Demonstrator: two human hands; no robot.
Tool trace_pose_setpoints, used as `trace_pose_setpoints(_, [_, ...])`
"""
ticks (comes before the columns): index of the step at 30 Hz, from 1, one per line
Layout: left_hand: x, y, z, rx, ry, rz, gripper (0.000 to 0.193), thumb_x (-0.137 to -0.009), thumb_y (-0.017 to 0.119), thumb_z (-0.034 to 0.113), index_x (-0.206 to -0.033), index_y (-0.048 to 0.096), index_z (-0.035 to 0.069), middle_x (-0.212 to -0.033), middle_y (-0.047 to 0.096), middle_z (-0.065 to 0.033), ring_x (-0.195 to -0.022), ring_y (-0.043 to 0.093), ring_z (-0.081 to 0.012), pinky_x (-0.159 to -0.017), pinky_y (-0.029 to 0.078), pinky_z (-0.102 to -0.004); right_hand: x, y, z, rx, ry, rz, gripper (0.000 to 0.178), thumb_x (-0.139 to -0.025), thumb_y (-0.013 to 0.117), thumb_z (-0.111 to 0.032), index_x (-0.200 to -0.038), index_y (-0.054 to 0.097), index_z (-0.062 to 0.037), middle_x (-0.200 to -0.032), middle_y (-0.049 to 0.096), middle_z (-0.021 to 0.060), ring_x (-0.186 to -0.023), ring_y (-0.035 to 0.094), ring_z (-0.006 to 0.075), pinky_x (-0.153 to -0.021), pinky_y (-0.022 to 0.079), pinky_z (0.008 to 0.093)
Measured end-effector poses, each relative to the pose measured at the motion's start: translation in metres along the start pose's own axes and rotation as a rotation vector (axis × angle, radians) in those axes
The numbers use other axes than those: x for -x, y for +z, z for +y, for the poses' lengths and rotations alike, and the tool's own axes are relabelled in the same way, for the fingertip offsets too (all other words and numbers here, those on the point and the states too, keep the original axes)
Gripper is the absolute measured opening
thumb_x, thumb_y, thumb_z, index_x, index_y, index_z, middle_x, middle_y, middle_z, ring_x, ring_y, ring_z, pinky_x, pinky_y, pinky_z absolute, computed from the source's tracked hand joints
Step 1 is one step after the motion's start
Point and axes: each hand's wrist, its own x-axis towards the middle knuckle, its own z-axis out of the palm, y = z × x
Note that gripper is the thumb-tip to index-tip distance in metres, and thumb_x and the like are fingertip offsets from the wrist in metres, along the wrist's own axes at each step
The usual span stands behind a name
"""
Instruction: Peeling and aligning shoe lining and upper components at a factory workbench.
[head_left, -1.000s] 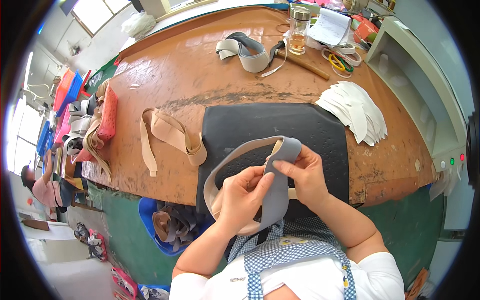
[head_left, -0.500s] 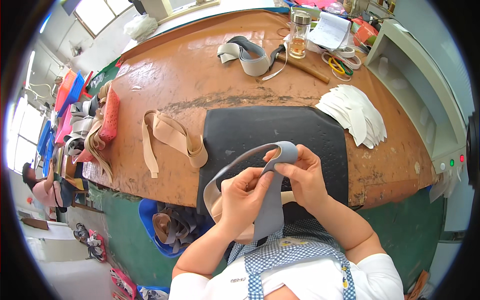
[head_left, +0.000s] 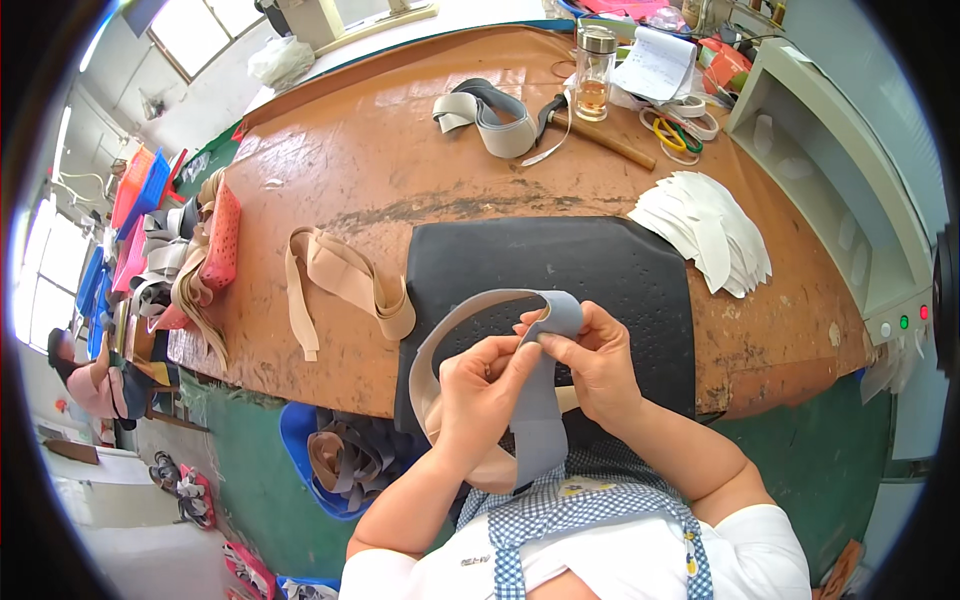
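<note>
Both hands pinch a long strip of flat material (head_left: 541, 400), blue-grey on one face and beige on the other. It curves in a wide loop over the black mat (head_left: 560, 245), and its lower end hangs against my checked apron. My left hand (head_left: 485, 385) grips the strip's edge between thumb and fingers. Just right of it, my right hand (head_left: 595, 365) is closed on the upper bend of the same strip, thumbs near each other. Part of the beige length passes behind my left hand and is hidden there.
Beige strips (head_left: 350, 280) lie left of the mat, near a pink basket (head_left: 222, 240) of strips. White cut pieces (head_left: 705, 230) are piled at right. Farther back are a grey strip roll (head_left: 490, 115), a hammer (head_left: 610, 140) and a glass bottle (head_left: 594, 75). A blue tub (head_left: 300, 450) stands below the table.
My hands have shifted slightly left and down along the strip. The loop over the mat has opened rounder, and its upper bend sits a little lower.
</note>
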Motion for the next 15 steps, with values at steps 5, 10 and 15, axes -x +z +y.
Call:
trace_pose_setpoints(5, [0.008,0.004,0.004,-0.175,0.136,0.088,0.013,-0.093,0.072,0.008,-0.098,0.072,-0.004,-0.073,0.07,0.0017,-0.066,0.058,0.0003,-0.058,0.044,-0.015,-0.01,-0.01,-0.005,-0.135,0.143,0.015,0.014,-0.091,0.065,0.001,-0.098,0.059,-0.0086,-0.108,0.071,0.0141,-0.105,0.07,0.0257,-0.091,0.058,0.0382])
trace_pose_setpoints(10, [0.011,0.002,0.003,-0.14,0.097,0.085,0.014,-0.092,0.072,0.008,-0.1,0.073,-0.003,-0.075,0.071,0.0003,-0.067,0.06,-0.0006,-0.059,0.045,-0.0154,-0.008,-0.009,-0.004,-0.104,0.094,0.043,0.012,-0.09,0.067,0.0,-0.096,0.06,-0.0088,-0.106,0.071,0.0132,-0.101,0.071,0.0225,-0.088,0.058,0.0362])
trace_pose_setpoints(15, [0.009,-0.002,0.002,-0.058,0.035,0.031,0.015,-0.092,0.073,0.008,-0.1,0.073,-0.004,-0.076,0.071,0.0,-0.067,0.059,-0.0008,-0.058,0.045,-0.0153,-0.007,-0.01,-0.006,-0.038,0.106,0.066,0.011,-0.09,0.068,-0.001,-0.093,0.061,-0.008,-0.101,0.072,0.013,-0.097,0.071,0.0191,-0.087,0.058,0.0344])
